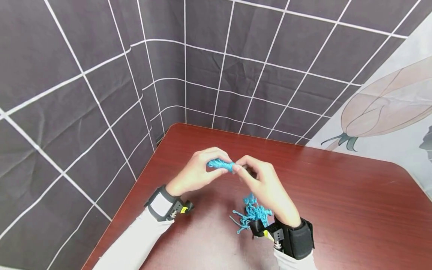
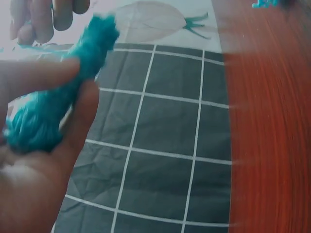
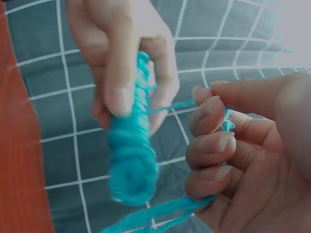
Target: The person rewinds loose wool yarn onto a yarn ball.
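Head view: left hand [image 1: 199, 170] grips a wound roll of blue yarn [image 1: 220, 164] above the reddish-brown table [image 1: 337, 191]; right hand [image 1: 264, 180] at its end; loose yarn tangle [image 1: 254, 213] lies below. Left wrist: roll between thumb and fingers. Right wrist: right hand, fingers curled, pinches a yarn strand [image 3: 174, 105] running straight from the roll.

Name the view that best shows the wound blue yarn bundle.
The right wrist view: the blue yarn bundle is close up, its wrapped texture easiest to make out. The left wrist view shows it blurred and partly covered; the head view, small.
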